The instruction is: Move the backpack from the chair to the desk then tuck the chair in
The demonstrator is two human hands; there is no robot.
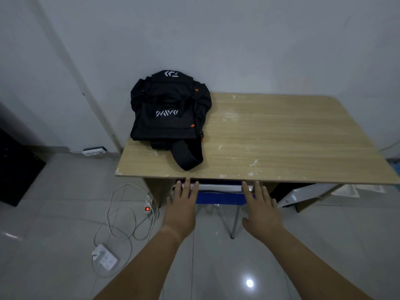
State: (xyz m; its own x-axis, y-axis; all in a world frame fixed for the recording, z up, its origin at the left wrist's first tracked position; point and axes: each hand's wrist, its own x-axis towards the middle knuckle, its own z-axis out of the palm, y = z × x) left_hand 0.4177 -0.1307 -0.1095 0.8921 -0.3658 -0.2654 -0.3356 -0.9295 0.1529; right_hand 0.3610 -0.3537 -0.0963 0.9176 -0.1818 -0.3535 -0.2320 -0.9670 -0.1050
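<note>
So the biggest thing here is the desk (pixel 281 137), a light wood top up against the far wall. The backpack (pixel 168 109) is already sitting on its far left corner, leaning back toward the wall, with one strap (pixel 186 156) trailing toward the near edge. That half of the job looks done to me.

Next down is the chair (pixel 218 197). It's straight ahead of the hands and mostly hidden under the near edge of the desk; only a blue strip, a pale bar above it and one metal leg (pixel 235 221) show. Its back runs left to right, square to the push direction, so it just goes straight away from the person.

Both hands are flat and spread, fingers wide, holding nothing. The left hand (pixel 184 204) and right hand (pixel 260 210) sit at either end of the chair back, about equally near it. Can't tell if they're actually pressing or just hovering. Looks nearly tucked.

Left of the desk, a power strip (pixel 106 257) and white cables (pixel 121 213) lie on the floor. No containers here that I can see.
</note>
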